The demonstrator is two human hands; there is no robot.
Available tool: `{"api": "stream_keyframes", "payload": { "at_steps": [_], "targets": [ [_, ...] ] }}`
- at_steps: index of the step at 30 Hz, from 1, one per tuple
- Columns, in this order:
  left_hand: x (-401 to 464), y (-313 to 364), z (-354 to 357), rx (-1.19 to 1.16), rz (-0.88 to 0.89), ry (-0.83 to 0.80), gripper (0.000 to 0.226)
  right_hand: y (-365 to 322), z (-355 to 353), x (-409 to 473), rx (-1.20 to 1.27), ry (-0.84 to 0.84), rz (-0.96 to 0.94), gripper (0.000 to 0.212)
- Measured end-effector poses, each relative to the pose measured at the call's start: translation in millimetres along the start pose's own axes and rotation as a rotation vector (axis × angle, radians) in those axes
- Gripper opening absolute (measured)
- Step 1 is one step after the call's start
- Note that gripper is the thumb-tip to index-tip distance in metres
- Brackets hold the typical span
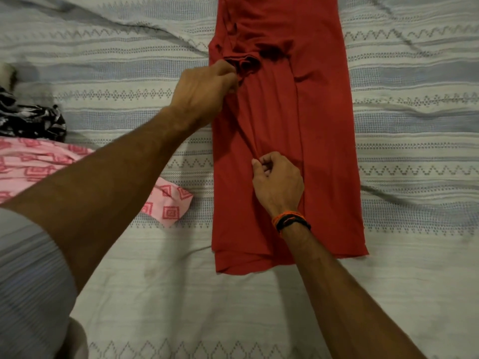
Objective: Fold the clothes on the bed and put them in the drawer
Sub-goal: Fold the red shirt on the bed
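Observation:
A red shirt (324, 130) lies lengthwise on the bed, its sides folded in to a narrow strip with the hem nearest me. My left hand (204, 92) grips the bunched sleeve fabric at the shirt's left edge, fingers curled into the cloth. Lower down, my right hand (277, 182) pinches a ridge of fabric near the shirt's middle, between thumb and curled fingers. A band of orange and black threads circles that wrist.
The bed is covered by a pale grey-blue patterned bedspread (414, 141). A pink garment with red diamond prints (39, 164) lies at the left, partly under my left arm. Behind it sits a black-and-white patterned cloth (28, 117).

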State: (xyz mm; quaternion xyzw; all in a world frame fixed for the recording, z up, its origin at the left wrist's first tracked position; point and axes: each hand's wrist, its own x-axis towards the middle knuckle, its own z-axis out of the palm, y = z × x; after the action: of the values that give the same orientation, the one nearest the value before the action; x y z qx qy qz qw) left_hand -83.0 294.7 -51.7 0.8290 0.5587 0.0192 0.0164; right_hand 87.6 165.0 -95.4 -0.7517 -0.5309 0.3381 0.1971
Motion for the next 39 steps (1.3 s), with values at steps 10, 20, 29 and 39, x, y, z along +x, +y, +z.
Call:
{"api": "stream_keyframes", "payload": {
  "at_steps": [10,20,29,39],
  "targets": [
    [15.9,-3.7,-11.9,-0.02,0.147,-0.264,0.039,5.2,-1.0,1.4,0.022,0.001,-0.014,0.012],
    [17.8,-4.7,-12.2,-0.143,0.03,-0.211,0.018,1.0,-0.7,-1.1,0.032,0.013,-0.002,0.01],
    [42.8,6.0,-20.3,-0.125,0.051,-0.362,0.019,3.7,-1.5,0.8,0.024,0.005,-0.007,0.012],
    [42.7,1.0,-17.1,-0.11,0.039,-0.39,0.017,7.7,2.3,-1.9,0.043,0.045,-0.041,0.01]
  ]
}}
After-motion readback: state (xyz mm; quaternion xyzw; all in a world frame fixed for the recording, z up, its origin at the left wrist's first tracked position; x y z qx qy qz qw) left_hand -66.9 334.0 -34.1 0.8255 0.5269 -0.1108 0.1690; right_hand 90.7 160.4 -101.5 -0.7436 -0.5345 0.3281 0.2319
